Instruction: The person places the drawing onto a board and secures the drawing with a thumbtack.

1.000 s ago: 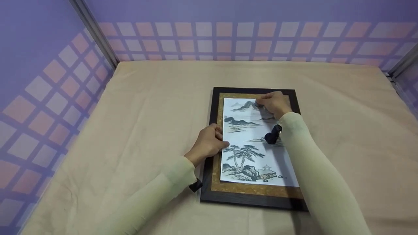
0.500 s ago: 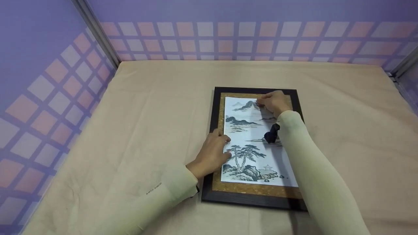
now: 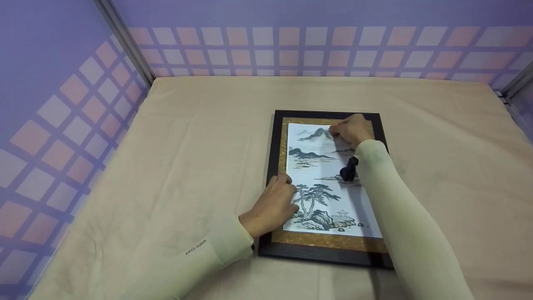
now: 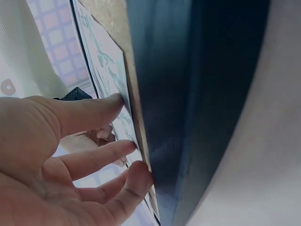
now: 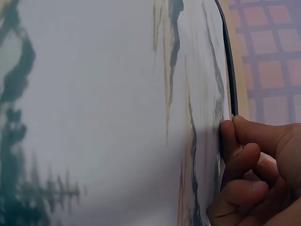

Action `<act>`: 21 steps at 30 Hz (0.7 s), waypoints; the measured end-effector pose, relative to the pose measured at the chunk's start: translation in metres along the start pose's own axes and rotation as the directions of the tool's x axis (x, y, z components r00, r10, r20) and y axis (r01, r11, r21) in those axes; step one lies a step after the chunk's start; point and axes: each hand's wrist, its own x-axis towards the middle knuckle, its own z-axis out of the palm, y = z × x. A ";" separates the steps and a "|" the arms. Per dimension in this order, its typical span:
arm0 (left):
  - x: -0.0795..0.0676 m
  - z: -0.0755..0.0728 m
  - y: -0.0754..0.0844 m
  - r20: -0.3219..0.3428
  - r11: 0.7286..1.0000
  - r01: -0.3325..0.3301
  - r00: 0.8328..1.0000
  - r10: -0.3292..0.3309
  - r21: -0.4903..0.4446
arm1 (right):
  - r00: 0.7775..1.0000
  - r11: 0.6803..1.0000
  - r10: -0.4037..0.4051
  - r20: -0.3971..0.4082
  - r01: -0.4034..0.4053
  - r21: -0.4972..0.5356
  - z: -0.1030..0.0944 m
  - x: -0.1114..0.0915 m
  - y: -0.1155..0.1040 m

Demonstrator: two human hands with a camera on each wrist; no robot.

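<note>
A white sheet with an ink landscape painting lies on a cork board with a black frame. My left hand rests at the sheet's left edge. In the left wrist view, the thumb touches the painted face and the spread fingers reach to the sheet's edge and cork. My right hand is at the top edge of the painting. In the right wrist view its thumb and index finger pinch there, with the other fingers curled; whatever lies between the fingertips is mostly hidden.
The framed board lies on a beige cloth covering the table. Purple walls with pink and white squares stand behind and at the left. A black wrist camera on the right sleeve hangs over the painting.
My left hand has slid down along the painting's left edge, towards me. The right hand stays at the top edge, and the board has barely shifted in view.
</note>
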 end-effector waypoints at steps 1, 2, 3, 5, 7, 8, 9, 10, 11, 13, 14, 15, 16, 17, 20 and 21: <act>0.000 0.000 0.000 -0.001 1.000 -0.007 1.000 0.007 0.003 | 1.000 1.000 0.002 -0.007 -0.002 -0.015 0.000 -0.001 0.000; -0.001 0.000 0.000 -0.001 1.000 -0.013 1.000 0.013 0.002 | 1.000 1.000 0.005 -0.015 -0.005 -0.030 0.000 -0.002 0.000; -0.001 0.001 0.000 -0.002 1.000 -0.016 1.000 0.016 0.001 | 1.000 0.999 0.009 -0.020 -0.010 -0.041 -0.001 -0.002 0.000; -0.001 0.001 0.000 -0.002 1.000 -0.018 1.000 0.018 0.002 | 1.000 0.999 0.013 -0.021 -0.014 -0.052 -0.001 -0.003 0.000; -0.002 0.002 0.000 -0.001 1.000 -0.015 1.000 0.015 0.008 | 1.000 0.998 0.014 -0.017 -0.015 -0.053 0.000 -0.002 0.000; -0.002 0.002 0.000 0.000 1.000 -0.013 1.000 0.013 0.010 | 1.000 0.998 0.014 -0.016 -0.015 -0.055 0.000 -0.002 0.000; -0.002 0.002 0.000 0.000 1.000 -0.012 1.000 0.012 0.014 | 1.000 0.998 0.015 -0.016 -0.016 -0.056 0.000 -0.002 0.000; -0.002 0.002 0.000 0.001 1.000 -0.010 1.000 0.010 0.017 | 1.000 0.998 0.012 -0.016 -0.012 -0.058 0.000 -0.001 0.000; -0.002 0.002 0.000 0.002 1.000 -0.008 1.000 0.008 0.016 | 1.000 0.998 0.010 -0.016 -0.011 -0.059 0.000 -0.001 0.000; -0.002 0.002 0.001 0.001 1.000 -0.006 1.000 0.006 0.015 | 1.000 0.998 0.007 -0.015 -0.008 -0.058 0.000 -0.002 0.000; -0.002 0.002 0.001 0.003 1.000 -0.005 1.000 0.004 0.013 | 1.000 0.998 0.005 -0.013 -0.006 -0.055 0.000 -0.002 0.000; -0.002 0.002 0.001 0.005 1.000 -0.002 1.000 0.002 0.013 | 1.000 0.999 0.002 -0.013 -0.003 -0.052 0.000 -0.002 0.000; -0.002 0.003 0.001 0.007 1.000 0.001 1.000 -0.001 0.013 | 1.000 0.999 0.001 -0.013 -0.002 -0.051 0.001 -0.002 0.000; -0.002 0.003 0.001 0.007 1.000 0.002 1.000 -0.002 0.016 | 1.000 0.999 0.000 -0.015 -0.001 -0.053 0.001 -0.002 0.000; -0.002 0.003 0.001 0.006 1.000 0.003 1.000 -0.004 0.026 | 1.000 1.000 -0.009 -0.009 0.008 -0.028 0.003 -0.002 0.000; -0.002 0.003 0.001 0.005 1.000 0.004 1.000 -0.004 0.029 | 1.000 1.000 -0.013 -0.007 0.013 -0.020 0.003 -0.002 0.000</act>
